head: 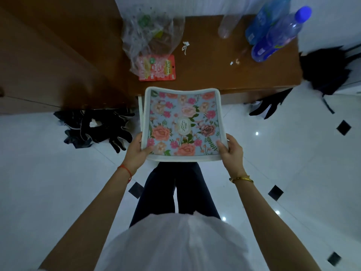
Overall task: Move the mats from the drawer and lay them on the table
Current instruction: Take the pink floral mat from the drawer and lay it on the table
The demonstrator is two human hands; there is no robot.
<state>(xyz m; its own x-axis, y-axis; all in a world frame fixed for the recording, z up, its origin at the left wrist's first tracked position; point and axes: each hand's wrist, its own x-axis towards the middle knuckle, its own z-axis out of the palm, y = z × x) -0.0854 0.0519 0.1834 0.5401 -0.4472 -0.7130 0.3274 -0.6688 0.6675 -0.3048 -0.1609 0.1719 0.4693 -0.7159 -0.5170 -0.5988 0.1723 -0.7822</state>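
Floral-printed and white-bordered, a mat (183,124) is being held flat in the air in the head view, just short of the near edge of the brown wooden table (224,61). Its left near corner is being gripped by the left hand (136,151), its right near corner by the right hand (231,151). Blue-capped bottles (281,34), a clear plastic bag (150,34) and a red packet (157,68) are lying on the tabletop.

Lived-in room of a home. White glossy tiled floor (58,192) with small black diamond insets. Brown wooden worktop (214,61) carrying household clutter: blue water bottles (281,34) at its right end, crumpled plastic bag (150,34) and red snack packet (157,68) toward its left. Dark clothing (97,127) heaped on floor below worktop's left end.
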